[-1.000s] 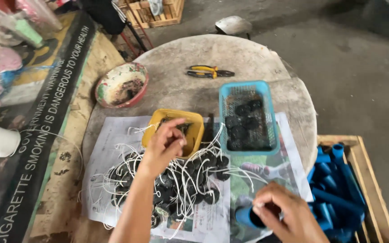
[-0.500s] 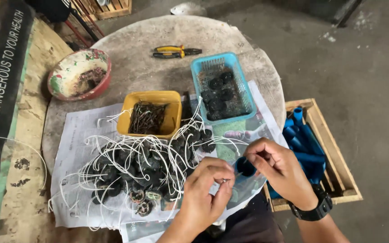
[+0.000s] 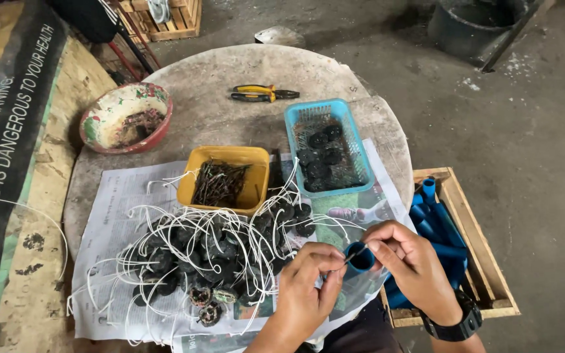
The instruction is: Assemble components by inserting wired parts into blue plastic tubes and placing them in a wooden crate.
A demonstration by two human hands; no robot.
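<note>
Fig.: we pinch a thin nail (image 3: 354, 255) in left hand (image 3: 305, 287), right hand (image 3: 413, 265) gripping blue tube (image 3: 361, 259); keep tube steady, nail centred over worktop (image 3: 217, 72).

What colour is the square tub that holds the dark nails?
The tub is yellow, seen clearly in the head view.

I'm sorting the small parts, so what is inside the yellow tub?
The yellow tub holds a tangled heap of thin dark nail-like pieces. The heap hides the tub's bottom, so anything beneath cannot be seen.
</note>
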